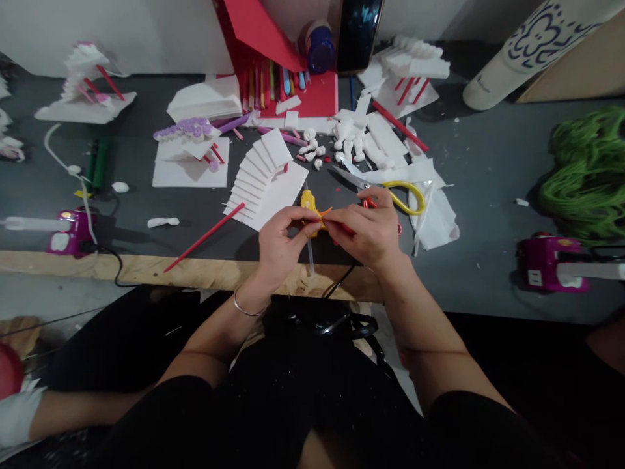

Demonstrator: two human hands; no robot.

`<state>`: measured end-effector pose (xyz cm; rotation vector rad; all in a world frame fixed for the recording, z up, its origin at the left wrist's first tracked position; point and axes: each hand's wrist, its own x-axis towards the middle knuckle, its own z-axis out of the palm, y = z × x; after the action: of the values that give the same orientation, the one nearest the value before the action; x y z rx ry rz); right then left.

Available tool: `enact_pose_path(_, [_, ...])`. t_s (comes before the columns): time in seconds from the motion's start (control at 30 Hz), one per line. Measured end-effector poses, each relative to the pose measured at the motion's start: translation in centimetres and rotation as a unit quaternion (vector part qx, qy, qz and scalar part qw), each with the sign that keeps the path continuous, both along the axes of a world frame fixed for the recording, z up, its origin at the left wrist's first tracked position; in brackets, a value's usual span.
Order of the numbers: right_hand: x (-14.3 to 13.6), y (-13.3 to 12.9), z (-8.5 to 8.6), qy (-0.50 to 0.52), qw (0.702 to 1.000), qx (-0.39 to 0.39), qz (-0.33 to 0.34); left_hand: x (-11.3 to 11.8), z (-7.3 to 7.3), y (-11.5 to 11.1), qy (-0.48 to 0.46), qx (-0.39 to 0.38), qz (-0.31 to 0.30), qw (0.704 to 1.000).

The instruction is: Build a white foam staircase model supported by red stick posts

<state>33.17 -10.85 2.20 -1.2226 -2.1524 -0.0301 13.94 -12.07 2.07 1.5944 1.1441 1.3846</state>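
My left hand [286, 241] and my right hand [368, 225] meet over the table's front edge, fingertips pinched together. A thin orange strip [325, 212] shows between them, and a bit of red is partly hidden under my right fingers. Just behind and below the fingertips lies a yellow glue gun [307, 200], a clear glue stick [311, 257] poking out toward me. Scissors with yellow handles [413, 197] rest beyond my right hand. To the left, white foam steps [252, 170] fan out on a white base, with a red stick [205, 236] in front.
White stair models [193, 156] stand left and at the back. Foam scraps [375, 140] and modelling-clay bits are scattered in the middle. A white bottle [517, 55], green yarn [586, 176] and a purple glue gun [551, 264] are on the right. Another person's arm shows lower left.
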Motion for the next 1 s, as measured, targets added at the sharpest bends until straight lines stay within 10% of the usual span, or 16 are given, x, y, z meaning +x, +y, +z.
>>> enact_pose_path(1.0, [0.03, -0.29, -0.33, 0.017, 1.000, 0.016, 0.014, -0.58, 0.76, -0.30, 0.115, 0.100, -0.003, 0.988])
